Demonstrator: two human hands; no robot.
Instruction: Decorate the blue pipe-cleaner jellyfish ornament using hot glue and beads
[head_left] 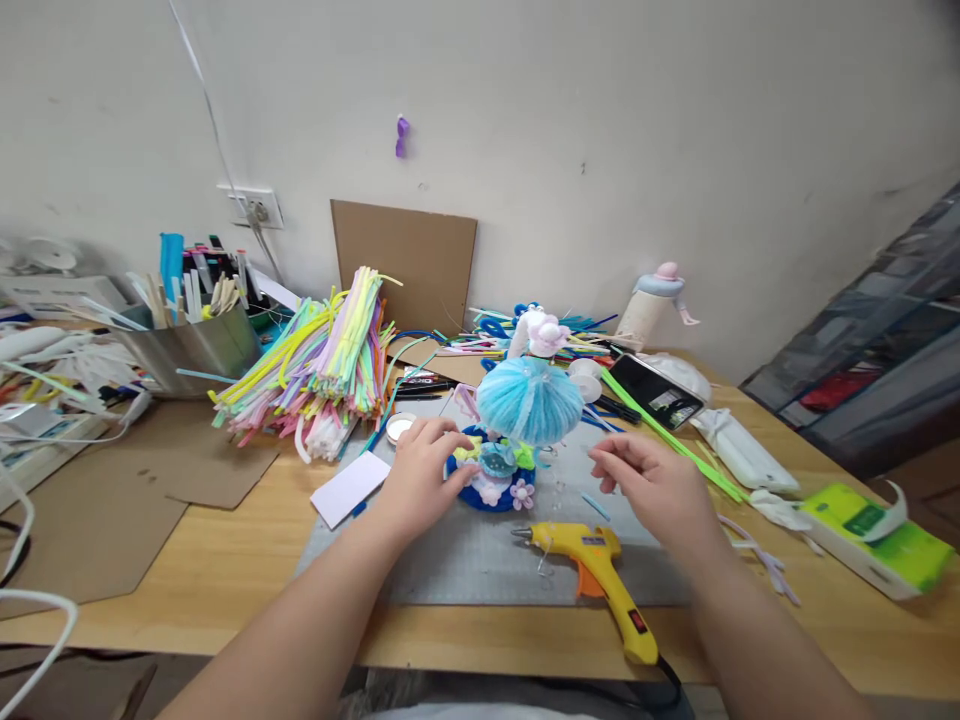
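A pipe-cleaner ornament stands on the grey mat, with a fluffy light-blue dome (529, 400), a white and lilac figure (546, 333) on top and a dark-blue round base (480, 497) bearing small flowers. At its left edge, my left hand (426, 470) curls its thumb and index finger around the base. My right hand (649, 485) hovers right of the ornament, its thumb and fingertips pinched together; whatever they may hold is too small to make out. In front lies a yellow hot glue gun (600, 560), nozzle to the left. A short light-blue piece (596, 506) rests near the right hand.
A large bundle of pastel pipe cleaners (337, 360) and a metal pot of sticks (195, 350) stand at the left. A white card (350, 489) lies beside my left wrist. On the right are a phone (658, 388), green pipe cleaners (675, 440) and a green tissue pack (877, 540).
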